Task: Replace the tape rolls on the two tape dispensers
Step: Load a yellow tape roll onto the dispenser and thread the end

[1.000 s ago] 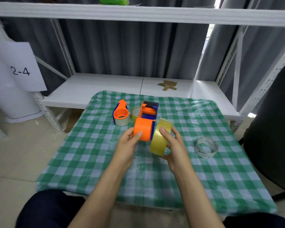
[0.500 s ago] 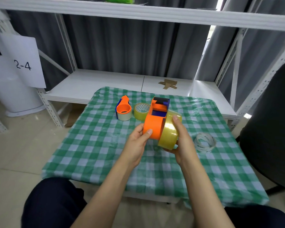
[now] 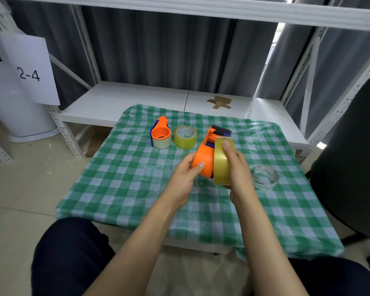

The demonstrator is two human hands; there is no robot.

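Observation:
My left hand grips an orange and blue tape dispenser above the middle of the green checked table. My right hand holds a full yellowish tape roll pressed flat against the dispenser's right side. A second orange dispenser with a pale roll on it lies at the back of the table. Next to it sits another yellowish tape roll. An almost empty clear roll lies to the right of my hands.
A white metal shelf stands behind the table with cardboard scraps on it. A paper sign reading 2-4 hangs at the left. A dark chair stands at the right edge. My knees are below the table's near edge.
The yellowish roll has moved from a tilted gap beside the dispenser to flat against its side. Both hands with the dispenser rose slightly in the view as the camera shifted.

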